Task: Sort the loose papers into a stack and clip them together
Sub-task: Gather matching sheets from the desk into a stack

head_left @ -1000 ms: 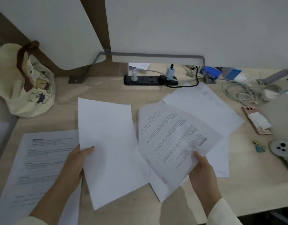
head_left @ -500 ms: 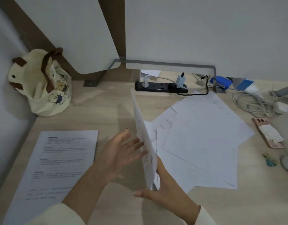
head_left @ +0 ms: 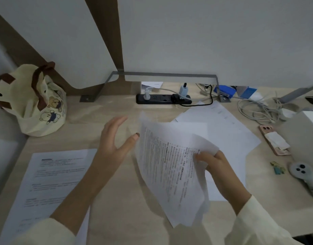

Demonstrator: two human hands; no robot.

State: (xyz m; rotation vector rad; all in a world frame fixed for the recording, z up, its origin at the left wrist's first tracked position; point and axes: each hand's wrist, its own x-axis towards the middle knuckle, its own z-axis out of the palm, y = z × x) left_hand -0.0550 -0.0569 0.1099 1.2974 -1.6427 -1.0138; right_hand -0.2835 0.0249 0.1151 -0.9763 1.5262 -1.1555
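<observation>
Right hand (head_left: 217, 167) pinches the held sheets (head_left: 170, 170), left hand (head_left: 113, 144) open-fingered beside them: grab the left edge too, then tap them square on desk (head_left: 127, 200).

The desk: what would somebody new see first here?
First, the printed sheets in the middle, pinched by the right hand, with the open left hand beside them. Then the teddy-bear tote bag in the back left corner, and more loose papers spread on the right.

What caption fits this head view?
The right hand grips printed papers above the desk; left hand open beside them.
</observation>
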